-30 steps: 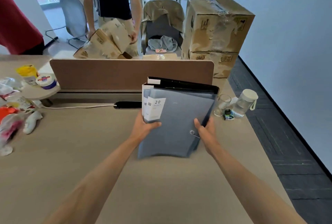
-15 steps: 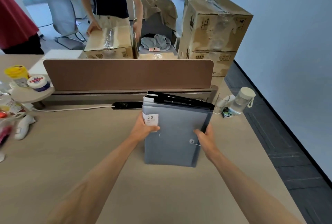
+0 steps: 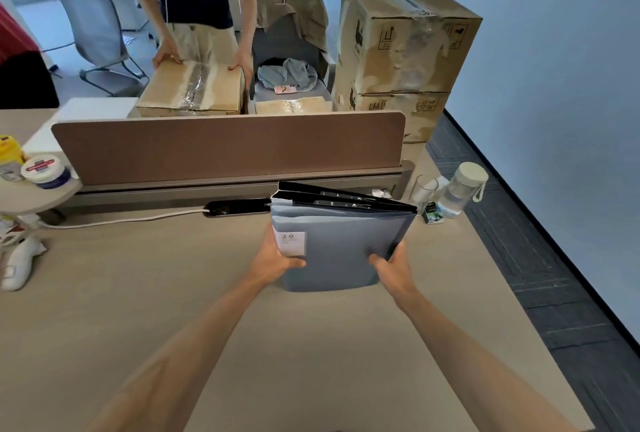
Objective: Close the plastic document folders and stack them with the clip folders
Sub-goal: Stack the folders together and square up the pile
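Beige desk (image 3: 138,293), folder stack (image 3: 339,248) upright, tilted away, both hands (image 3: 273,258) gripping

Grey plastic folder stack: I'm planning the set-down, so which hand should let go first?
Probably the left hand: it only pinches the labelled corner, while the right hand clasps the grey plastic folder stack lower, at its open edge.

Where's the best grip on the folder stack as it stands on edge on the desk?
Probably the two vertical side edges, one hand from each side, as now: left hand on the labelled spine side, right hand on the opposite edge. The folder stack stands upright on the desk, loose black clip folders at the back, so squeezing inward keeps them aligned.
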### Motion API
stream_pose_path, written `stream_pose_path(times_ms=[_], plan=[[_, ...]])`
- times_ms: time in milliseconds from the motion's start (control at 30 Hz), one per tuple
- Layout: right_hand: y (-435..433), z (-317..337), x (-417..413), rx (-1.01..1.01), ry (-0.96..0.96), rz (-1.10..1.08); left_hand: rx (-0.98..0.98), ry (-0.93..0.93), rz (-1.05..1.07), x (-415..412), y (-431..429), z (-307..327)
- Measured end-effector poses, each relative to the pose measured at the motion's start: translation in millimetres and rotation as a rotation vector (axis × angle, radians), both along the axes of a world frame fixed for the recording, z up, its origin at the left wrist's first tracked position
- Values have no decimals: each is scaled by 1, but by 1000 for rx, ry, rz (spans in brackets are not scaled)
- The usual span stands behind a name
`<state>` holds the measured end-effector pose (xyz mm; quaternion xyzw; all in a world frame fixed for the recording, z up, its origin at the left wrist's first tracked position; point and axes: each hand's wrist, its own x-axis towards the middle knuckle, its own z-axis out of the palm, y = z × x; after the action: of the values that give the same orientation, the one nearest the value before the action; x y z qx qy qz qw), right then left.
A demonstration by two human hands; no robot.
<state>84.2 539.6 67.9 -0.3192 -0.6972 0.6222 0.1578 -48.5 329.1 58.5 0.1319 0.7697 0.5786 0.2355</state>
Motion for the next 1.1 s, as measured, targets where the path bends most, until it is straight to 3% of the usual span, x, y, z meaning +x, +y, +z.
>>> stream_pose_path(times_ms=[467, 867, 1100], plan=[[49, -27, -43, 99, -91, -28, -166, 56, 45, -47, 55, -3], [138, -88, -46, -34, -455, -28, -413, -306, 81, -24, 143, -62], [164, -103, -68, 114, -597, 107, -500, -298, 201, -33, 176, -82]])
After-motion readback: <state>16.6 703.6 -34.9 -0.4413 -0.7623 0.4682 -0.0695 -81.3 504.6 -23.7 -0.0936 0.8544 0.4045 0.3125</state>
